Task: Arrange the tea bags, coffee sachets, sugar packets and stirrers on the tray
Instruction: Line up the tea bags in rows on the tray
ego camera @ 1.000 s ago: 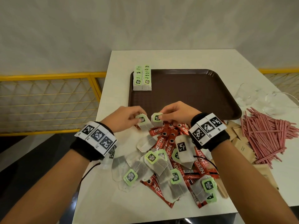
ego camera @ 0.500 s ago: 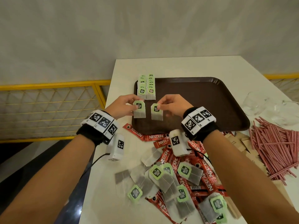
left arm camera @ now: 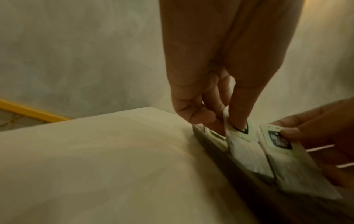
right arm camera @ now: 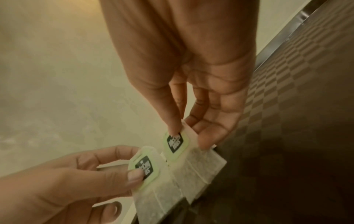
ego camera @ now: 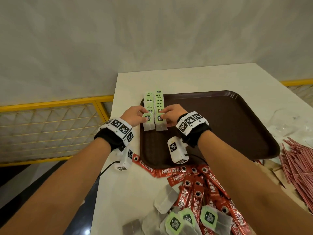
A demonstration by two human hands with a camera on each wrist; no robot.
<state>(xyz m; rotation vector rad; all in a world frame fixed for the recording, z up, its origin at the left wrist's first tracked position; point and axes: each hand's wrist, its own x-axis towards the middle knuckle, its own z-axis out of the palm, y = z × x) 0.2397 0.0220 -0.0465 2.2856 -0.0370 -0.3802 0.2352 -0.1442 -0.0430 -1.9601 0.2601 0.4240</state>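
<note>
Head view: we hold two tea bags over the tray (ego camera: pixel 220 119), at the near end of the two rows (ego camera: pixel 153 103) laid along its left edge.
Left hand (ego camera: pixel 134 115): we pinch the left bag (ego camera: pixel 148 122) by its green tag; the bag hangs toward us, long axis in line with the left row.
Right hand (ego camera: pixel 172 114): we pinch the right bag (ego camera: pixel 160 122) the same way, just beside the left one, in line with the right row.
Left wrist view: our thumb (left arm camera: pixel 241 118) presses the tag; the bag's lower end lies on or just over the tray, we cannot tell which.
Right wrist view: thumb and fingers (right arm camera: pixel 212 136) clamp the tag; both bags lie parallel, edges touching.
Next move, we judge: each bag goes down straight ahead of its own hand, overlapping its row's nearest bag.
</note>
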